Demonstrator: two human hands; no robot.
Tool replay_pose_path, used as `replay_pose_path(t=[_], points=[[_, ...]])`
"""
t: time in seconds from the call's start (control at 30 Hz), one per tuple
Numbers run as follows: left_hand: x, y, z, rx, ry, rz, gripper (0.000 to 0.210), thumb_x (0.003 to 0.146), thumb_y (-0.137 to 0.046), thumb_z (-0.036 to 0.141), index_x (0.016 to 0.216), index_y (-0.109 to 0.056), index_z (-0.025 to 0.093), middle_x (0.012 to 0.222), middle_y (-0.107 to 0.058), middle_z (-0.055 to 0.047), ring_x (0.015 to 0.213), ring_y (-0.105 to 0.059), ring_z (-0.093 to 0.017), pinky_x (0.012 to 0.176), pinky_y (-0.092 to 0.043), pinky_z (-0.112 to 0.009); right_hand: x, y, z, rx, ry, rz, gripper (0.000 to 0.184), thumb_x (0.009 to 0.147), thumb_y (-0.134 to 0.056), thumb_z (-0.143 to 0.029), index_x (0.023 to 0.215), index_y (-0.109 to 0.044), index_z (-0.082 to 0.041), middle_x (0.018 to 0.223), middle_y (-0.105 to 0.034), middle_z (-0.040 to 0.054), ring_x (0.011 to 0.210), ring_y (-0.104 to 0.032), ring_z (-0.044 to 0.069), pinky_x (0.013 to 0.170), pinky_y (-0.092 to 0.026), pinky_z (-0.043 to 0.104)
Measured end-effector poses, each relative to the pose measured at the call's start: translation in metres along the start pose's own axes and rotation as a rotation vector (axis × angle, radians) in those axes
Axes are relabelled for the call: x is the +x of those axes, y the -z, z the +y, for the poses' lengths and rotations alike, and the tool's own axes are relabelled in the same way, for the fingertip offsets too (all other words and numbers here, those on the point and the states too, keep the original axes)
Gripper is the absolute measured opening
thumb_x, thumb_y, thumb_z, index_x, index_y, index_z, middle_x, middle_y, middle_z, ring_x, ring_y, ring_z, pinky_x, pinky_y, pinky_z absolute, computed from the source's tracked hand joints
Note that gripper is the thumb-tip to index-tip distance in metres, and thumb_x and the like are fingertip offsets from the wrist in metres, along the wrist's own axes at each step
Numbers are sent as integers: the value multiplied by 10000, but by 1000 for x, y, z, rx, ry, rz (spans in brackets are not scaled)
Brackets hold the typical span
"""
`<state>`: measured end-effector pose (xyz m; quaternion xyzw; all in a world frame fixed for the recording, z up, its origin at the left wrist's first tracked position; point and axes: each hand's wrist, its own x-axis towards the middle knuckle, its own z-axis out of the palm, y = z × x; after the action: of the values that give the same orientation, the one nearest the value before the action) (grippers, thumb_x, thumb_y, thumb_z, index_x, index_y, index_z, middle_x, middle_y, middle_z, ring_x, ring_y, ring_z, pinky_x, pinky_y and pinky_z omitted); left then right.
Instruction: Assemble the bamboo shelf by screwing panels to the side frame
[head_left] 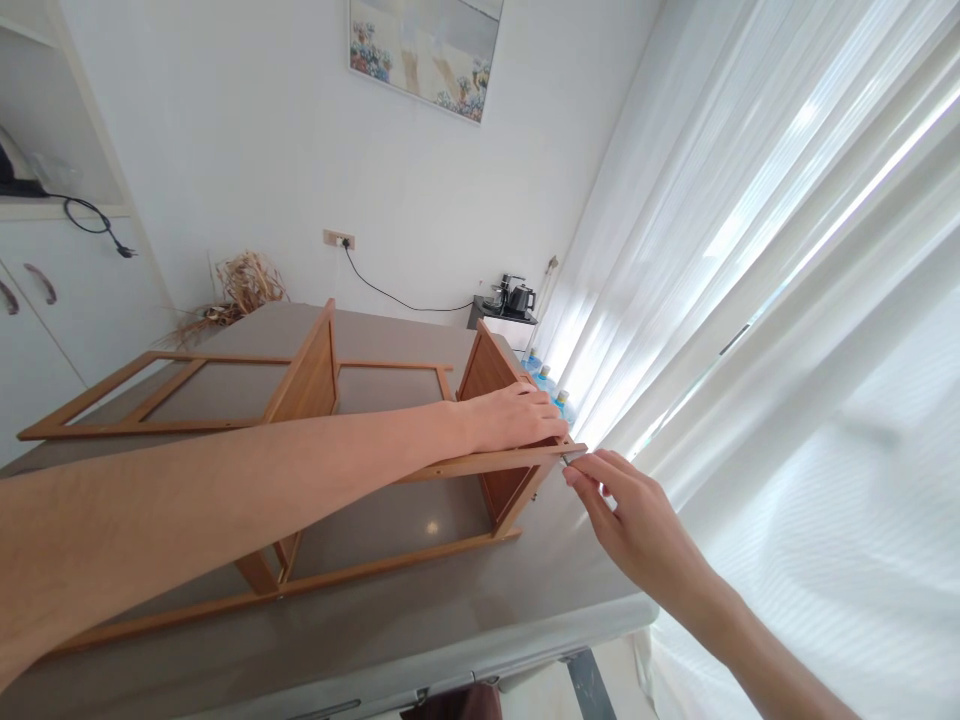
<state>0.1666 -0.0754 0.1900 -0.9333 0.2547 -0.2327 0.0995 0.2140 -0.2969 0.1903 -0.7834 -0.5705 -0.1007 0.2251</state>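
A wooden shelf rack point(480, 465) lies on its side across the grey table, its slatted cross panel point(304, 375) and end panel point(487, 365) standing upright between the side frames. My left hand point(514, 418) reaches over it and grips the rack at its right end, fingers curled over the wood by the end panel. At the tip of the upper rail, my right hand point(607, 485) pinches a small metal rod-like piece point(567, 460) between thumb and fingers, against the wood. Whether it is a screw or a tool tip, I cannot tell.
The grey table point(465, 590) extends under the rack. Dried plants point(251, 285) lie at its far left. A black kettle point(521, 298) and blue-tinted water bottles point(545, 377) stand beyond the right end. White curtains point(750, 250) hang close at the right.
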Motion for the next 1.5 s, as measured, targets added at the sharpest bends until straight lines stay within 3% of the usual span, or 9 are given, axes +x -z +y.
replay_pose_path(t=[0.2,0.4,0.63,0.8,0.97,1.2,1.33,1.5], points=[[-2,-9,-3,2,-33,90,109,953,-502,135,971,-587,202,1001,-691,-30,979,-564,-196,860,-322,-325,1,3,-1,-305,176,27,235,1014,-394,-222,808,-506,-218,740,-523,16,688,-459,169,661,-368,316],[-1,-9,-3,19,-40,107,114,948,-515,121,979,-596,195,978,-691,-26,959,-568,-190,846,-320,-320,-1,-5,-1,-58,18,-12,267,1035,-346,-299,814,-477,-225,758,-546,14,695,-500,166,626,-384,294],[0,5,1,-23,-4,-34,151,987,-459,158,1011,-603,194,1051,-684,-36,986,-562,-177,898,-314,-313,-8,-26,0,243,-199,2,327,1035,-320,-400,838,-525,-237,783,-613,-12,703,-568,150,649,-421,269],[0,0,1,4,7,-26,118,972,-494,168,1003,-604,196,1036,-685,-33,1004,-553,-199,869,-316,-327,-6,-20,2,250,-169,10,341,1022,-359,-428,811,-544,-234,783,-626,-9,710,-577,156,679,-427,271],[1,-10,-1,39,6,15,103,971,-506,172,981,-604,202,1029,-684,-30,982,-555,-197,845,-313,-331,-6,-23,2,370,-252,-27,345,1014,-368,-475,885,-594,-248,847,-671,4,782,-613,173,678,-449,272],[-2,-3,0,39,-29,75,113,976,-502,165,979,-613,187,980,-686,-33,977,-558,-197,840,-323,-332,-9,-42,-8,534,-282,105,365,1018,-348,-489,876,-563,-232,905,-683,38,849,-633,182,790,-485,297],[-1,-4,-1,-6,-20,63,118,978,-500,188,986,-618,189,971,-687,-31,972,-564,-202,852,-331,-333,-9,-42,-8,518,-272,106,378,1021,-347,-483,832,-553,-228,838,-667,24,813,-626,169,759,-470,281],[-1,-2,-1,-83,-11,-8,179,986,-454,166,1060,-616,190,1033,-682,-46,1031,-564,-208,939,-340,-352,-11,-46,-3,340,-237,128,346,1031,-331,-437,799,-486,-232,702,-589,-20,640,-556,134,609,-401,249]])
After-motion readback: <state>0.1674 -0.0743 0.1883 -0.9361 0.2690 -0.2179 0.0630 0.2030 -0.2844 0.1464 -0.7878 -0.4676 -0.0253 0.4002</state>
